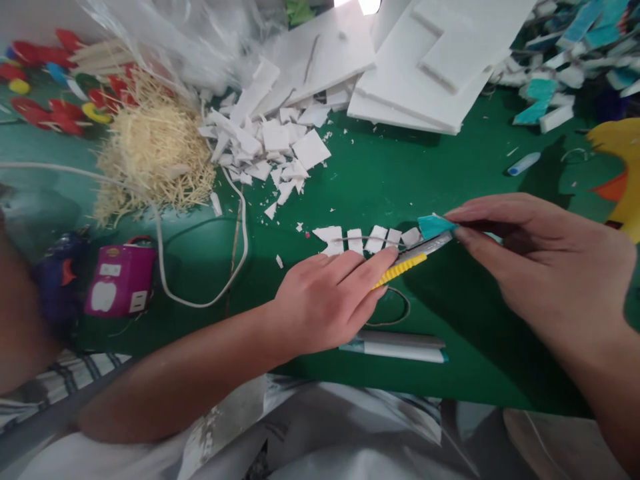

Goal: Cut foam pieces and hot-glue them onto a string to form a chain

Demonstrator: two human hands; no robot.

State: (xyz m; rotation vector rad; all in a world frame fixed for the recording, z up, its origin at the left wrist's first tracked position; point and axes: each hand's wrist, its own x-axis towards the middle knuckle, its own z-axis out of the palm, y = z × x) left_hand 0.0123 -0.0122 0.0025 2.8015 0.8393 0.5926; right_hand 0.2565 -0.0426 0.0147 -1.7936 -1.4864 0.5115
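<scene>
My left hand [333,300] is closed around a yellow box cutter [400,270], its blade reaching up and right toward the other hand. Between thumb and fingertips my right hand [545,260] pinches a small teal foam piece [434,225], and the blade's tip lies against or just below it; I cannot tell if it cuts in. Left of the teal piece, several small white foam pieces [355,240] stand in a row with a thin cord [367,238] running across them. A loop of cord [407,313] and a white marker [400,350] lie below my left hand.
White foam scraps [275,140] and foam sheets [415,87] lie at the back, beside a heap of thin wooden sticks [155,147]. A white cable [165,287] curves across the left near a magenta box [123,279]. Teal and white scraps [545,100] fill the back right.
</scene>
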